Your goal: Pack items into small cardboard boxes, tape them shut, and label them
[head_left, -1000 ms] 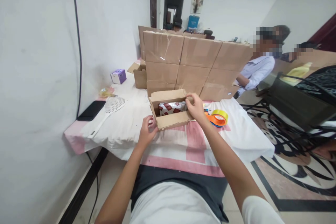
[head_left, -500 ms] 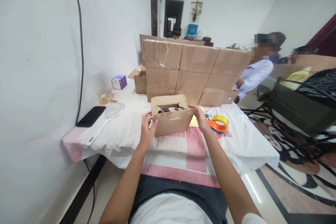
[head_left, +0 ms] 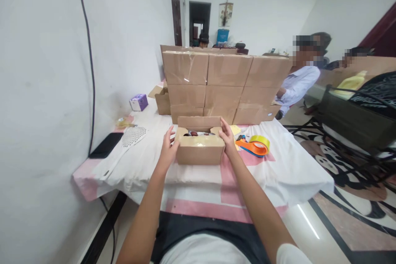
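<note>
A small cardboard box [head_left: 200, 154] stands near the table's front edge with its back flap raised. Dark red-brown and whitish items [head_left: 194, 133] show inside; their kind is too small to make out. My left hand [head_left: 168, 144] holds the box by its left side, thumb toward the front corner. At the opposite end, my right hand [head_left: 227, 137] grips the right side, fingers up by the raised flap. To the right of that hand lie an orange tape dispenser [head_left: 252, 147] and a roll of yellow tape [head_left: 262, 140].
Stacked taped cartons [head_left: 229, 70] rise behind the box. On the left are a purple-white box [head_left: 139, 102], a black tablet-like device [head_left: 106, 145] and a white perforated fly swatter [head_left: 134, 137]. A person in a white shirt [head_left: 298, 84] is beyond the cartons at right.
The box has turned to face me squarely and come slightly nearer, its back flap now standing more upright. My right hand has shifted left with its end. The camera view has moved slightly.
</note>
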A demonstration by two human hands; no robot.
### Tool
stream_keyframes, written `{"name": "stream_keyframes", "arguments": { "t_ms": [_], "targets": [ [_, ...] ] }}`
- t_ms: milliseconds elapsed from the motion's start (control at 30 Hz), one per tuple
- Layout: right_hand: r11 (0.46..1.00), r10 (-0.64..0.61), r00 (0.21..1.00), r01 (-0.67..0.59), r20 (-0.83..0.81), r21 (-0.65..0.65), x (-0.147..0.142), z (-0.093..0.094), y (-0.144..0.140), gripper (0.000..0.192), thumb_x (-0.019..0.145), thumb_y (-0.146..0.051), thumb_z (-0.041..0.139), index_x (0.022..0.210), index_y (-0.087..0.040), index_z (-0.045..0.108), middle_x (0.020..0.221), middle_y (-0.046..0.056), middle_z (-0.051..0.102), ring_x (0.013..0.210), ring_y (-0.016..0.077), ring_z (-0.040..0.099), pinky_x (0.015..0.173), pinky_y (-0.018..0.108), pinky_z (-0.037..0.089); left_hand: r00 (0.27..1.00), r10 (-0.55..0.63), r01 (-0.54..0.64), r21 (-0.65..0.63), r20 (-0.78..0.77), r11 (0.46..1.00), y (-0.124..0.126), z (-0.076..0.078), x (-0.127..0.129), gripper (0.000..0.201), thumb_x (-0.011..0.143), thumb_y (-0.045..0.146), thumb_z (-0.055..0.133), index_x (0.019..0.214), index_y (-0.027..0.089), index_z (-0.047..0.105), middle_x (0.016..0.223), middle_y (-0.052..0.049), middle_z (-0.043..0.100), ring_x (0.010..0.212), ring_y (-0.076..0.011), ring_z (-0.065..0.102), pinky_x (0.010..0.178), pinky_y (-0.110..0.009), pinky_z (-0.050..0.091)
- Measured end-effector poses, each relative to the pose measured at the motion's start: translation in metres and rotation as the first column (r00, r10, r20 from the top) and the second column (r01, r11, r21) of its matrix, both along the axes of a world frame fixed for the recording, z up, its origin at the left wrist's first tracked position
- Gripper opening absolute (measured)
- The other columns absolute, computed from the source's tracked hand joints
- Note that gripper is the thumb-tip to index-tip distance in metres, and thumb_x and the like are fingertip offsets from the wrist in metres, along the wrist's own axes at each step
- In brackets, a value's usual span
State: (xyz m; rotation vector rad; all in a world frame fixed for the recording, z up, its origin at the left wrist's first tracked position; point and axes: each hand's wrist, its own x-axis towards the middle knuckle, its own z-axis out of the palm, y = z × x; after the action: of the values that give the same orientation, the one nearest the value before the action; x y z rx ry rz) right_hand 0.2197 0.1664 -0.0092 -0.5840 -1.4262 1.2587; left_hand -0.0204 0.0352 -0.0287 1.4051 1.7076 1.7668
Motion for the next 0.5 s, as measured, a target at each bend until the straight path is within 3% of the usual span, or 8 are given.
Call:
{"name": "stream_keyframes", "arguments": {
  "t_ms": [67,133,200,267,367,433,500],
  "targets": [
    [0.998,-0.041,0.999,0.04,-0.015,-0.038,0.001,-0.008,-0.01,0.085,0.078,-0.059,0.07,0.153,-0.028,0.046,0.148,0.01,0.06,0.137,0.0289,0.057,0.117,0.047,0.042,0.973,0.055,-0.042,0.062,-0.223,0.997,0.001,0.011,0.005,0.072,0.086,0.015,0.053,0.155,0.033,0.041,0.153,-0.013,0.045,0.135,-0.0285,0.054,0.108,-0.049,0.051],
    [0.995,-0.067,0.998,0.065,-0.022,-0.073,0.004,-0.016,-0.017,0.082,0.078,-0.062,0.069,0.151,-0.03,0.049,0.139,0.009,0.065,0.13,0.0296,0.061,0.114,0.049,0.045,0.881,0.081,-0.033,0.11,-0.467,0.993,0.002,0.022,0.015,0.074,0.083,0.008,0.05,0.152,0.036,0.047,0.159,-0.009,0.044,0.148,-0.0317,0.041,0.121,-0.061,0.035],
    [0.996,-0.091,0.996,0.091,-0.011,-0.022,0.01,-0.02,-0.019,0.064,0.079,-0.061,0.069,0.136,-0.031,0.062,0.132,0.007,0.068,0.131,0.0295,0.059,0.117,0.049,0.042,0.775,0.068,0.002,0.109,-0.629,0.994,0.006,0.031,0.026,0.075,0.083,0.003,0.045,0.149,0.038,0.051,0.159,-0.006,0.049,0.151,-0.0341,0.037,0.123,-0.07,0.021],
    [0.991,-0.098,0.995,0.095,0.028,0.099,0.018,-0.02,-0.018,0.041,0.083,-0.059,0.069,0.111,-0.03,0.074,0.126,0.007,0.07,0.133,0.0293,0.056,0.12,0.048,0.037,0.715,0.033,0.035,0.083,-0.699,0.996,0.011,0.034,0.035,0.073,0.084,0.001,0.041,0.146,0.038,0.055,0.152,-0.005,0.057,0.146,-0.035,0.045,0.122,-0.075,0.017],
    [0.974,-0.077,0.991,0.051,0.113,0.219,0.031,-0.019,-0.02,0.031,0.089,-0.057,0.065,0.096,-0.029,0.076,0.128,0.008,0.068,0.135,0.0294,0.054,0.12,0.048,0.036,0.683,-0.04,0.092,0.032,-0.729,0.995,0.015,0.031,0.042,0.051,0.092,0.008,0.043,0.13,0.035,0.065,0.135,-0.004,0.07,0.131,-0.0329,0.06,0.12,-0.07,0.026],
    [0.974,-0.082,0.985,0.047,0.151,0.219,0.036,-0.021,-0.026,0.036,0.091,-0.06,0.059,0.103,-0.031,0.076,0.137,0.007,0.064,0.139,0.0292,0.052,0.121,0.047,0.034,0.677,-0.05,0.107,0.031,-0.734,0.994,0.013,0.027,0.043,0.03,0.097,0.023,0.053,0.12,0.033,0.068,0.129,-0.004,0.073,0.124,-0.0328,0.065,0.116,-0.063,0.036],
    [0.98,-0.1,0.979,0.065,0.178,0.19,0.039,-0.026,-0.034,0.042,0.093,-0.063,0.055,0.114,-0.033,0.075,0.144,0.006,0.059,0.142,0.0281,0.049,0.123,0.046,0.033,0.667,-0.024,0.104,0.061,-0.745,0.993,0.008,0.025,0.043,0.022,0.094,0.037,0.064,0.115,0.032,0.069,0.13,-0.005,0.073,0.122,-0.0345,0.065,0.111,-0.058,0.043]
  ]
}}
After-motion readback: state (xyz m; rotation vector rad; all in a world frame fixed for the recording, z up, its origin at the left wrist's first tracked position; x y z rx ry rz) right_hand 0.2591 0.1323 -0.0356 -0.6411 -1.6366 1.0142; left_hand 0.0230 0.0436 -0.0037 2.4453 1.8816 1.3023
